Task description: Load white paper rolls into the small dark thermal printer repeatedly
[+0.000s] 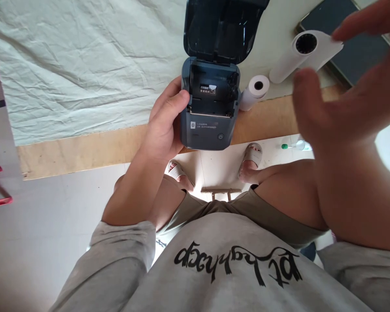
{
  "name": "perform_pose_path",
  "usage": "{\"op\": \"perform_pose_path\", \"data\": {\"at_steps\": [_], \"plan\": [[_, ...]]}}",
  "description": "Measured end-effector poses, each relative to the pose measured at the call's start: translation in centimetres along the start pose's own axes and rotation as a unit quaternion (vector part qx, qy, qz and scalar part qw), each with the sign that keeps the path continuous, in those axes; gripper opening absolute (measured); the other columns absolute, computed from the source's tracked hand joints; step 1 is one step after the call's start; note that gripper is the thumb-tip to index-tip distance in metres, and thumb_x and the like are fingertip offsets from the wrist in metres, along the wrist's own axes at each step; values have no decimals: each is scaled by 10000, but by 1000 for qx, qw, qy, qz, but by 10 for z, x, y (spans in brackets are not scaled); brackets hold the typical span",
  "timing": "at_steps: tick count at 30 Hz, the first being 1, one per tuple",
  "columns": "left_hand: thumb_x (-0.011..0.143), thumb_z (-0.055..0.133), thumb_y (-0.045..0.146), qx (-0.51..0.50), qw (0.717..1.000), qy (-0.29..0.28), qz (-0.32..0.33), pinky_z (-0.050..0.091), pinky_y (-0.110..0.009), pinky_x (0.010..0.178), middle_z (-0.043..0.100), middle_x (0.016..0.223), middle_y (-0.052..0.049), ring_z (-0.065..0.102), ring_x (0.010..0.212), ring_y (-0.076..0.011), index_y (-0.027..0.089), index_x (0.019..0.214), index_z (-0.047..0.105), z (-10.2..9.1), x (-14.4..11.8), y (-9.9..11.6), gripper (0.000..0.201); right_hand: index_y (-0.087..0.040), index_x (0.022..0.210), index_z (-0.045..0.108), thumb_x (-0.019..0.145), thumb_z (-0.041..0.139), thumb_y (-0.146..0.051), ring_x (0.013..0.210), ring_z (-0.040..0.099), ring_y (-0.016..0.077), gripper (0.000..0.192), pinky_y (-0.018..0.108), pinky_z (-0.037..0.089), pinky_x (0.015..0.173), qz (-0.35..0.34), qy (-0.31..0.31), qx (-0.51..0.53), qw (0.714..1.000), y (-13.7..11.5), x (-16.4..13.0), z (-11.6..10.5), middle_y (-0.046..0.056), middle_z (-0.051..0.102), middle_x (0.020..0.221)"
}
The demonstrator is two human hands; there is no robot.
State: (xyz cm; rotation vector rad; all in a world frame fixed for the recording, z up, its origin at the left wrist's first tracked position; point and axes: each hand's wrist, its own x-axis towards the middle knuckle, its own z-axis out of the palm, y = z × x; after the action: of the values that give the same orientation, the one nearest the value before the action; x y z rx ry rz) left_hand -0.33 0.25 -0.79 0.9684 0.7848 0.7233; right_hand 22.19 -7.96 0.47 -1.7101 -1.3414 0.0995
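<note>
A dark blue label printer [208, 130] rests in my left hand [165, 115], with the thumb on its left rim and the fingers curled behind. Its black lid [222, 30] is swung up, and the paper bay inside holds no roll. My right hand [347, 91] is raised at the right, thumb and fingers spread apart. Behind it stands a large white paper roll [284, 60] with a dark core and a loose end. A fingertip overlaps that loose end; I cannot tell whether it touches. A smaller white paper roll [255, 91] is upright just right of the printer.
Pale green cloth [94, 65] covers much of the table, whose wooden edge [84, 147] faces me. A dark flat box [360, 56] lies at the back right. A plastic bottle with a green cap [299, 146] and a small stool [221, 190] are below.
</note>
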Motion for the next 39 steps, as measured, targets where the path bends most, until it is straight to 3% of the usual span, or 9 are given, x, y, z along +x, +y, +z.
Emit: {"op": "perform_pose_path", "data": {"at_steps": [5, 9, 13, 20, 23, 27, 29, 34, 39], "plan": [[794, 608, 515, -6, 1000, 16, 7, 461, -306, 618, 684, 893, -42, 630, 771, -200, 259, 967, 637, 0, 1, -1, 310, -131, 1223, 620, 644, 726, -442, 1058, 618, 321, 666, 436, 507, 888, -118, -19, -80, 990, 37, 13, 3, 158, 618, 1176], [808, 583, 524, -9, 1000, 8, 9, 441, -310, 572, 694, 889, -42, 613, 720, -192, 259, 962, 642, 1, 1, -2, 312, -152, 1115, 653, 498, 814, -335, 949, 611, 279, 664, 418, 495, 832, -66, -30, -117, 990, 46, 16, 16, 128, 640, 1032], [815, 588, 503, -17, 1000, 5, 20, 454, -308, 573, 683, 880, -43, 605, 716, -182, 246, 979, 646, -1, 2, -4, 311, -205, 1083, 650, 577, 729, -198, 849, 577, 194, 513, 352, 465, 780, -41, -42, -96, 994, 41, 15, 19, 70, 643, 942], [829, 570, 546, 13, 999, -24, 23, 521, -327, 620, 685, 994, -51, 657, 794, -206, 252, 1063, 618, -8, 3, -6, 379, -270, 1129, 573, 604, 560, -60, 845, 561, 134, 565, 263, 386, 628, -32, -68, 25, 997, 35, 7, 15, 20, 603, 998], [831, 567, 551, 23, 999, -35, 22, 518, -316, 589, 678, 985, -53, 660, 771, -199, 246, 1069, 614, -10, 3, -5, 389, -244, 1107, 601, 645, 524, -49, 827, 535, 136, 508, 300, 435, 714, -31, -115, -28, 993, 32, 5, 15, 32, 615, 1011], [841, 553, 554, 21, 999, -38, 24, 518, -315, 606, 677, 983, -50, 664, 780, -196, 241, 1071, 605, -10, 3, -5, 392, -214, 1083, 638, 708, 661, -205, 1017, 544, 210, 376, 406, 462, 900, -67, -153, -79, 983, 34, 5, 17, 100, 555, 1055], [845, 552, 541, 16, 999, -41, 27, 512, -324, 615, 679, 989, -52, 664, 782, -199, 234, 1079, 602, -10, 3, -4, 389, -218, 1076, 651, 714, 700, -263, 1035, 538, 215, 368, 406, 460, 896, -53, -145, -95, 983, 36, 6, 19, 107, 548, 1055], [832, 583, 528, 17, 998, -51, 17, 501, -346, 663, 683, 942, -51, 662, 775, -212, 236, 1088, 593, -12, 3, -4, 389, -219, 1183, 520, 592, 684, -77, 880, 516, 126, 629, 273, 442, 709, -9, -96, -41, 994, 42, 6, 19, 53, 571, 1052], [831, 602, 501, -1, 999, -48, 21, 481, -323, 626, 678, 921, -43, 638, 748, -192, 231, 1041, 609, -12, 3, -3, 343, -211, 1173, 510, 544, 512, 40, 929, 501, 94, 677, 206, 382, 626, -55, -59, 89, 993, 46, 5, 20, 49, 511, 1085]]}}
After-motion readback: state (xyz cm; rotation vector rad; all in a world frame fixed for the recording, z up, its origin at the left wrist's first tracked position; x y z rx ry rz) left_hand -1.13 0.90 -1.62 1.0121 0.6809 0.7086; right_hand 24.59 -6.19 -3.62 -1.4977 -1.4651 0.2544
